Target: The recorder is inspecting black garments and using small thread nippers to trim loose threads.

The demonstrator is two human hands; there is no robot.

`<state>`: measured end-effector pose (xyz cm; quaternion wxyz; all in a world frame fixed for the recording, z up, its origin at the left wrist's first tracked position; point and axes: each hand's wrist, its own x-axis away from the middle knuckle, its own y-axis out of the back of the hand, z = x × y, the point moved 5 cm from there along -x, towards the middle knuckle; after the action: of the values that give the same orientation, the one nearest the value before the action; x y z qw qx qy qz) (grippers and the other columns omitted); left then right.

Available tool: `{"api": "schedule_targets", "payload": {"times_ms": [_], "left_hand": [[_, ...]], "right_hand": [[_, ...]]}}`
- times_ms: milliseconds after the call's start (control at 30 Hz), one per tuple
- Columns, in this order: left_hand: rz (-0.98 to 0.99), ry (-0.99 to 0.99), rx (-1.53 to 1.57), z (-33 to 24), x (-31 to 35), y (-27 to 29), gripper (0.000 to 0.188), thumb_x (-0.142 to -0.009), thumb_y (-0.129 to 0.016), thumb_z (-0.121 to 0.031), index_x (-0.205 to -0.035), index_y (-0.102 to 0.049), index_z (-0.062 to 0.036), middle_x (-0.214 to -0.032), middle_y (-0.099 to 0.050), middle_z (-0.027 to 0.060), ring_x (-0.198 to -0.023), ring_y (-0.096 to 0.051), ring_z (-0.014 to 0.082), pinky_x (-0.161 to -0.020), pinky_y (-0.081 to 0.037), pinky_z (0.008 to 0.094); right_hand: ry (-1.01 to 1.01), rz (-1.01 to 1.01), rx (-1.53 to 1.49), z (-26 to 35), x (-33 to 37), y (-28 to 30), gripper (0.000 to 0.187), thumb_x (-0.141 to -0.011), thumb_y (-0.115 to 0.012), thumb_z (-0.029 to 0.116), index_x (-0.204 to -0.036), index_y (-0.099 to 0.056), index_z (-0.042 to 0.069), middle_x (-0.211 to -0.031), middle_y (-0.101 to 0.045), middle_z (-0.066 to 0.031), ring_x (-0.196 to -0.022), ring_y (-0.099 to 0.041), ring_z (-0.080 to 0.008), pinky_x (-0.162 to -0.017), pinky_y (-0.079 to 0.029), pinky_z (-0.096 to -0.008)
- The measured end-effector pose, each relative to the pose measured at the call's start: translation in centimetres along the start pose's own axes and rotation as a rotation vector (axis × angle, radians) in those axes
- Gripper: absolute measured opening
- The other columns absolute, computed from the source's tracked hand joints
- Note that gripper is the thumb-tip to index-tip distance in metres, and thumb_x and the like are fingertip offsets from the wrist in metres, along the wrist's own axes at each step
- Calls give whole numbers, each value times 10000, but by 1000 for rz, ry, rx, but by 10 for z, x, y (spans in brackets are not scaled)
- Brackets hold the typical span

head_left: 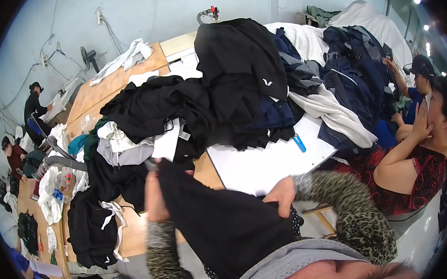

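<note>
The left hand [157,197] grips the upper end of a black garment [220,211] and the right hand [282,193] pinches its right edge, so it hangs between them before the person's chest, at the near side of the counter [207,172]. This looks like a spreading or checking step; the next move calls for both grips keeping the cloth untwisted, clear of the blue thread snips [299,143].

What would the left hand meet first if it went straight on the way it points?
Probably the white piece among the dark garments, just ahead of the left hand; depth is unclear.
</note>
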<state>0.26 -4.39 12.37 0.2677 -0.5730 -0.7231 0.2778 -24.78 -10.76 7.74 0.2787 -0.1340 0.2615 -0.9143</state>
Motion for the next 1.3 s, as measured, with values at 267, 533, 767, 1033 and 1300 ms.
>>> {"api": "schedule_targets", "payload": {"times_ms": [267,533,767,1033,1300], "left_hand": [[446,-787,-1987,-116,31,-132,123,-757,-695,-92,-831,-602,-64,-750,-601,43,-725,-573,213,-884,-395,407],[-12,-618,-1398,-172,40,-99,97,-792,-643,-22,-885,-619,-16,-803,-621,85,-645,-584,171,-597,-471,272],[324,-545,-1606,-136,40,-94,103,-779,-675,-42,-866,-624,-21,-806,-625,54,-655,-579,138,-587,-457,245],[116,-245,-1401,-87,4,-84,383,-731,-762,-87,-1054,-573,-5,-806,-561,-29,-721,-513,43,-651,-429,192],[428,-651,-920,28,16,-130,743,-577,-832,-113,-1202,-448,3,-1133,-543,82,-1042,-535,172,-927,-415,317]], "right_hand": [[-454,-475,1775,132,78,-75,515,-809,-623,444,-809,-641,-71,-778,-620,-232,-809,-615,-367,-698,-506,-424],[-453,-734,1719,182,91,-94,394,-766,-688,348,-785,-640,-42,-715,-591,-177,-716,-594,-366,-662,-482,-404],[-187,-586,1784,157,108,-105,296,-731,-767,250,-756,-597,9,-693,-592,-84,-666,-589,-253,-954,-342,-445],[172,-826,1551,156,100,-103,267,-722,-771,165,-857,-601,10,-680,-594,-134,-631,-609,-303,-534,-456,-347],[1098,-916,1306,142,36,-78,568,-648,-842,173,-1109,-554,11,-1065,-556,-161,-977,-561,-231,-750,-479,-307]]}}
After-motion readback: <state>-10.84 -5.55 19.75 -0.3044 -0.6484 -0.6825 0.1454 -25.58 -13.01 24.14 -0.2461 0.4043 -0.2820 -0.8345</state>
